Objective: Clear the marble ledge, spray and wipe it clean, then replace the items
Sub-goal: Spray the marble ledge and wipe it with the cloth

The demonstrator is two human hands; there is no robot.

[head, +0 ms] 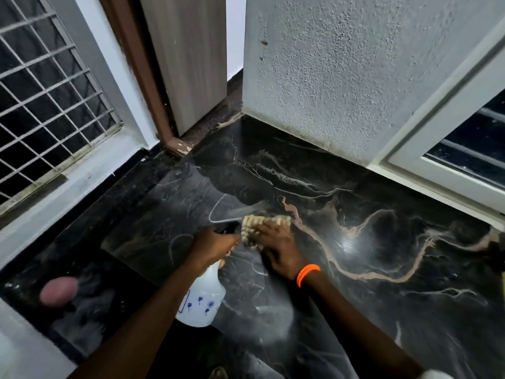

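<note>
Cloth (pixel 252 220) lies under fingers (pixel 266 230) of right hand (pixel 278 250), beside spray bottle (pixel 202 296).

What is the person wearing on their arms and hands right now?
The left arm and right arm are bare, no sleeves showing. No gloves on the left hand or right hand. The only thing worn is a bright orange wristband on the right wrist, seemingly two thin loops. No rings or watch visible.

Spray bottle (pixel 201 296) left of cloth (pixel 262 225); cloth on floor (pixel 382 269), wall (pixel 355 77) behind.
</note>
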